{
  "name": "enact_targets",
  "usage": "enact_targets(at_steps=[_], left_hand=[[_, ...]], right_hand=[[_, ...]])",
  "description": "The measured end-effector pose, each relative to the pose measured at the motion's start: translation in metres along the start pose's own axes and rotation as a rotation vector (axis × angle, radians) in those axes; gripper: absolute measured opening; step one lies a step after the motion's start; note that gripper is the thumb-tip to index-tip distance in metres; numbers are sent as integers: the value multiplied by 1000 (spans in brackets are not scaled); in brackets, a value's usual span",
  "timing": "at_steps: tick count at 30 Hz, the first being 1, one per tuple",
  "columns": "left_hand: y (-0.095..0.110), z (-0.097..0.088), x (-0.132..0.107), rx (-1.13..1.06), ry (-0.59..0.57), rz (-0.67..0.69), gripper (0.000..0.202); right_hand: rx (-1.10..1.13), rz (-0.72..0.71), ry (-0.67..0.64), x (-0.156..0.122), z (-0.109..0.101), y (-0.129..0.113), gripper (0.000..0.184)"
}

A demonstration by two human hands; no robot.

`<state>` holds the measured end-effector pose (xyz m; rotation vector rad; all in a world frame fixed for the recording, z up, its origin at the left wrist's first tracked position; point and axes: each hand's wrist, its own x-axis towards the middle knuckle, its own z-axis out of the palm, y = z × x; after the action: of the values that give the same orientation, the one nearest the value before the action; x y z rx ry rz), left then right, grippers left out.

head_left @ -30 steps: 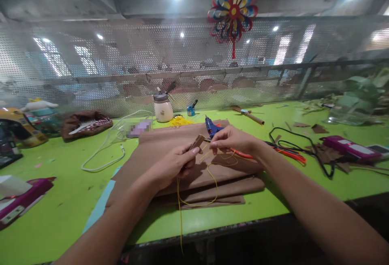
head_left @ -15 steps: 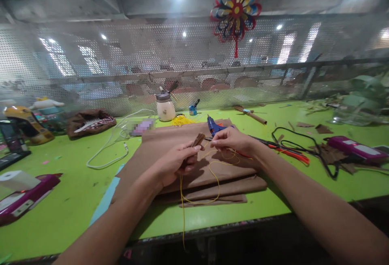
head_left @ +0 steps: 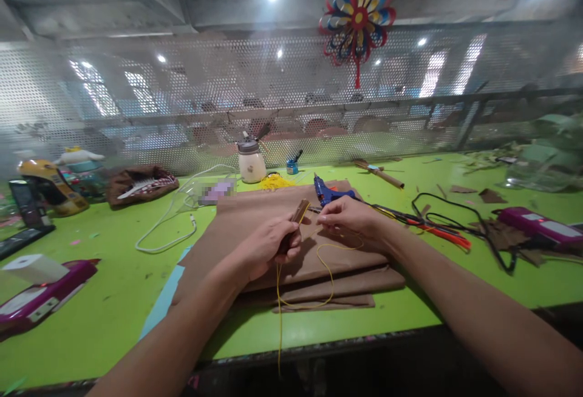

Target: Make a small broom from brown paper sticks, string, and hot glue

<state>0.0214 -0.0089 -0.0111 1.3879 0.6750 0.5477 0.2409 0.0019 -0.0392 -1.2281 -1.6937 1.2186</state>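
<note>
My left hand [head_left: 272,240] is closed around a small folded strip of brown paper [head_left: 300,210], whose upper end sticks out above the thumb. A thin yellow string [head_left: 332,281] runs along the strip's right edge. One length of it drops from under that hand past the table's front edge, and another loops across the brown paper sheets [head_left: 255,203]. My right hand [head_left: 346,218] is just right of the strip, thumb and forefinger pinched on the string; the exact grip is hard to see. Behind its fingers lies a blue glue gun [head_left: 328,192].
Orange-handled pliers or cutters [head_left: 444,234] and a black cable [head_left: 455,201] lie to the right, near a purple power strip [head_left: 542,225]. Another power strip [head_left: 45,300] sits at left. A white jar [head_left: 251,165] and yellow string heap [head_left: 277,182] stand behind the paper.
The string now shows along the brown strip's right edge, where it did not before. My left hand has turned slightly; my right stays pinched beside it. The whole view has shifted a little.
</note>
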Motion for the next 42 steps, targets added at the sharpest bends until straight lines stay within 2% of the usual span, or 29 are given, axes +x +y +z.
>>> enact_targets(at_steps=[6, 9, 17, 28, 34, 42], left_hand=[[0, 3, 0, 23, 2, -23, 22], [-1, 4, 0, 3, -26, -25, 24], [-3, -1, 2, 8, 38, 12, 27], [0, -1, -1, -12, 111, 39, 24], [4, -3, 0, -115, 113, 78, 19], [7, -7, 1, -125, 181, 142, 18]], right_hand=[[-8, -14, 1, 7, 2, 12, 25], [-108, -44, -7, 9, 2, 14, 24], [-403, -73, 37, 4, 6, 3, 23], [-731, -99, 111, 3, 3, 0, 22], [-846, -93, 134, 0, 2, -3, 24], [-924, -51, 129, 3, 0, -1, 24]])
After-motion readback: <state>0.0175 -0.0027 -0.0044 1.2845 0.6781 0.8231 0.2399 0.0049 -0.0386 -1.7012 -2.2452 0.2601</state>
